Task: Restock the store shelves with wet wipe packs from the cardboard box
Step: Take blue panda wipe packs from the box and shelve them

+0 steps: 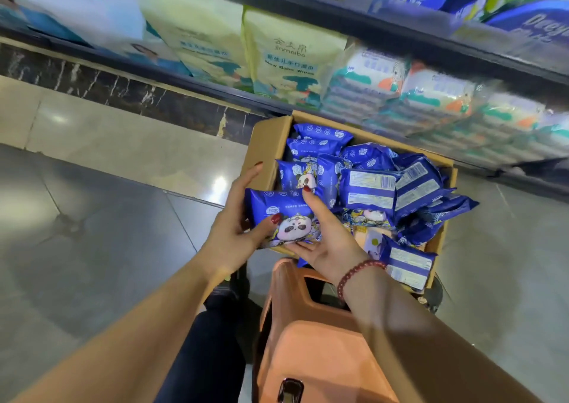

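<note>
We've got one blue wet wipe pack (277,214) in both hands, ctr of frame, panda print facing up, held just over the near-left corner of the cardboard box (264,144). Our L hand (237,227) clamps the pack's left end: thumb pressed on the front, fingers out behind it, tips up by the box's left wall. Our R hand (326,242) grips the right end w/ forefinger laid across the top face & thumb under the btm edge. A red bead bracelet (358,275) sits on the R wrist.

The box is open, ctr-right of frame, w/ a loose heap of the same blue packs (369,184) inside. Some lie face up, some show the white label & barcode side. One more pack (408,264) leans at the near-right corner; we can't tell if it's in or out of the box.

A shelf rail (400,24) runs across the top. Below it stand tall pale-yellow baby wipe bags (289,57), upper ctr, & stacked white packs (431,97), upper right, blurred. An orange plastic stool (308,341) fills btm ctr, just this side of the box. Glossy grey floor tiles (92,202) at left.
</note>
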Motion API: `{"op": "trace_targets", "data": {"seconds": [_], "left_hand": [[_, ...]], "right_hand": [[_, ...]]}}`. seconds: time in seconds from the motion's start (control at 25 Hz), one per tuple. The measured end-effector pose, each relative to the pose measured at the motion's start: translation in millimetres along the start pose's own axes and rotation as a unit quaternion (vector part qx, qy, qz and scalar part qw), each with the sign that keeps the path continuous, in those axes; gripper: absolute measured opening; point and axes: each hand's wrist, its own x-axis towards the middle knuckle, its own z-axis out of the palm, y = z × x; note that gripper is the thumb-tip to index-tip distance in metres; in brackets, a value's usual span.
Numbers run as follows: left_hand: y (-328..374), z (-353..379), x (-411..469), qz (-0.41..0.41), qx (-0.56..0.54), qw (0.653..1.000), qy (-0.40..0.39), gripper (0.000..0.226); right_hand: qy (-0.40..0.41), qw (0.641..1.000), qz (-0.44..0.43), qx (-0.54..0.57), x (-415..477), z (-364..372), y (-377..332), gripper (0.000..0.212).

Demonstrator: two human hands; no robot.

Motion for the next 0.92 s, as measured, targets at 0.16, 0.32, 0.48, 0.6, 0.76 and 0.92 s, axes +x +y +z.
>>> {"op": "trace_targets", "data": {"seconds": [0.16,0.32,0.48,0.6,0.76,0.92], "left_hand": [[-10.1,0.8,8.1,0.007,0.013,1.0,0.012,0.052],[-25.5,-4.7,19.8,-0.046,0.002,0.999,0.029,0.04],[-36.9,-6.0,29.1,-0.06,-0.004,0.997,0.053,0.035],[-45.8,-7.6,26.3,-0.082,-0.005,0.994,0.066,0.034],[-59.5,-14.4,22.9,-0.117,0.001,0.99,0.073,0.035],[-69.5,-17.4,19.3,-0.14,-0.004,0.987,0.079,0.034]], "right_hand": [[0.008,0.997,0.007,-0.079,11.3,-8.0,5.5,0.056],[0.015,0.975,-0.035,-0.218,23.0,-28.7,-1.1,0.045],[0.112,0.948,-0.148,-0.258,48.7,-78.0,-4.2,0.016],[0.202,0.898,-0.156,-0.359,67.8,-115.0,3.0,0.032],[0.195,0.826,-0.115,-0.516,80.7,-132.0,14.3,0.069],[0.173,0.85,-0.133,-0.48,94.3,-132.3,21.4,0.085]]}}
